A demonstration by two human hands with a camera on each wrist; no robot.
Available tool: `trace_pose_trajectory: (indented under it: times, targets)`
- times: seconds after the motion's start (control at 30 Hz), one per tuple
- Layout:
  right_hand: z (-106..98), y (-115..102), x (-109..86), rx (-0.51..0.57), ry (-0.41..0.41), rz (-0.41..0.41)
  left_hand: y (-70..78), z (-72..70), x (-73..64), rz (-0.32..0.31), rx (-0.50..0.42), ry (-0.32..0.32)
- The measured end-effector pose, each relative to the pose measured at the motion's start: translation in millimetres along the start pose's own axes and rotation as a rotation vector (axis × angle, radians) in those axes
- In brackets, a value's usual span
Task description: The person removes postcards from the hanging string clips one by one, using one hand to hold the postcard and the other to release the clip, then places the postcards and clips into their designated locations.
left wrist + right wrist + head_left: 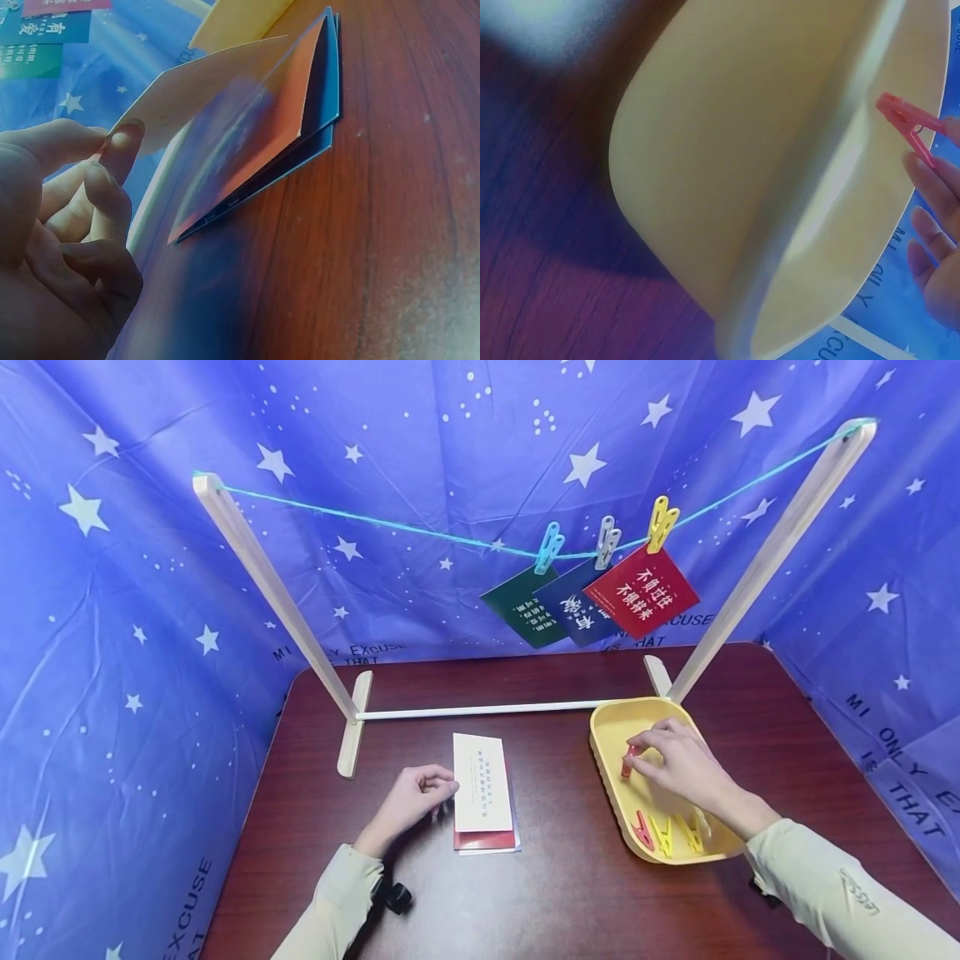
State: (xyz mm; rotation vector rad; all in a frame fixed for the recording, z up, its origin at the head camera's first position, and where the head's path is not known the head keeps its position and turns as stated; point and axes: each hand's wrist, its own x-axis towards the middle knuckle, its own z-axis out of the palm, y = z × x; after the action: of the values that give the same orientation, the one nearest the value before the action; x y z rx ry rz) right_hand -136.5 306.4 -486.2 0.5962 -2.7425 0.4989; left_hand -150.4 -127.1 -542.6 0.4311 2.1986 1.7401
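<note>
My left hand (411,800) pinches the left edge of a white card (480,781) with printed characters. In the left wrist view that card (180,94) is lifted at an angle above a small stack with a red card (262,127) on top. Over the yellow tray (600,739), my right hand (686,764) holds a red clothespin (628,762) between thumb and fingers. The right wrist view shows this clothespin (909,124) inside the tray's rim. Lower in the tray lie another red clothespin (642,832) and yellow clothespins (662,837).
A wooden stand with left post (273,597) and right post (776,556) carries a teal string (360,516). From it hang a green card (525,606), a blue card (577,602) and a red card (645,589), each on a clothespin. A white rod (480,710) joins the stand's feet.
</note>
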Motion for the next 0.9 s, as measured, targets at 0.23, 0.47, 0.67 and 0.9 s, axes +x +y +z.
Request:
trace_pose_trajectory:
  times: [0.23, 0.47, 0.67, 0.9]
  targets:
    - [1.5, -0.2, -2.5, 0.001, -0.017, -0.012, -4.3, -0.8, -1.4, -0.021, 0.000, -0.011]
    - [1.0, -0.4, -4.6, 0.009, -0.040, -0.015, -7.7, -0.5, -2.7, -0.029, 0.034, -0.009]
    - [4.3, 0.7, -6.9, 0.019, -0.052, -0.031, -15.0, 2.2, -3.0, -0.072, 0.055, -0.050]
    - [5.6, -0.6, -7.0, 0.027, -0.041, -0.056, -16.3, 5.2, -5.7, -0.098, 0.118, -0.035]
